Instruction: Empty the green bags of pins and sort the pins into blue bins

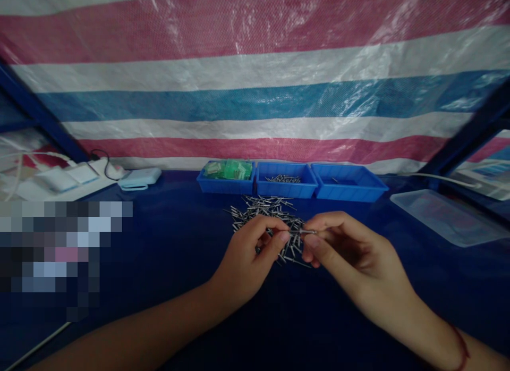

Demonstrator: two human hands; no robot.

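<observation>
A thin metal blind rivet [295, 232] lies level between my two hands. My left hand [251, 254] pinches its left end between thumb and forefinger. At the other end, the thumb and forefinger of my right hand [358, 259] are closed on it. Under and behind my fingers spreads a loose pile of similar rivets [263, 203], partly covered by both hands. Past the pile stand three blue bins: the left bin [227, 188] has green plastic packets [233, 169], the middle bin [285, 190] rivets, the right bin [350, 192] a small metal piece.
A clear plastic lid [446, 217] lies on the dark blue table [159, 318] at right. At left are a white power strip [75, 178] with cables and a pale blue case [139, 178]. A striped sheet [255, 105] hangs behind. One patch at left is pixelated.
</observation>
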